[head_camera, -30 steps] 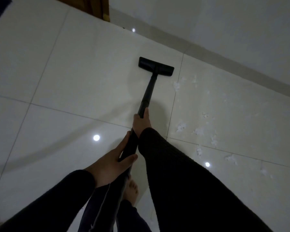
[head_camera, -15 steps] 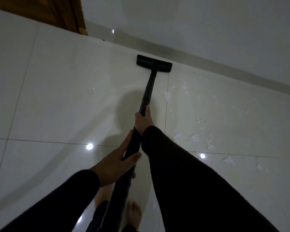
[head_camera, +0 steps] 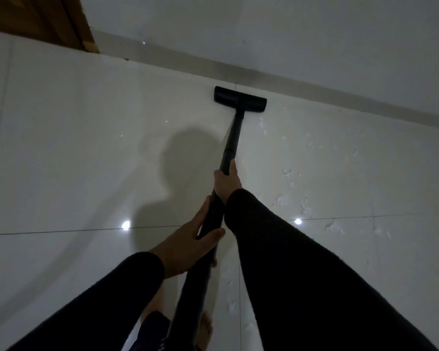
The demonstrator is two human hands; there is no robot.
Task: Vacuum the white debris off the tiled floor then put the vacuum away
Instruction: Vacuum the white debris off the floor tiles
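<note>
A black vacuum wand (head_camera: 232, 140) runs from my hands to a flat black floor head (head_camera: 240, 99), which rests on the pale tiled floor (head_camera: 86, 148) close to the skirting. My right hand (head_camera: 226, 181) grips the wand higher up, and my left hand (head_camera: 188, 245) grips it lower down, nearer my body. White debris (head_camera: 287, 173) lies scattered in small flakes over the tiles to the right of the wand. A few more flakes (head_camera: 232, 306) lie beside my bare foot (head_camera: 205, 330).
A grey skirting strip (head_camera: 302, 83) and white wall (head_camera: 289, 34) run across the top. A brown wooden door frame (head_camera: 69, 24) stands at the top left. Ceiling lights reflect as bright spots on the glossy tiles.
The floor head has been pushed forward to just short of the skirting, and I have stepped closer to the wall. Both hands keep their grip on the wand.
</note>
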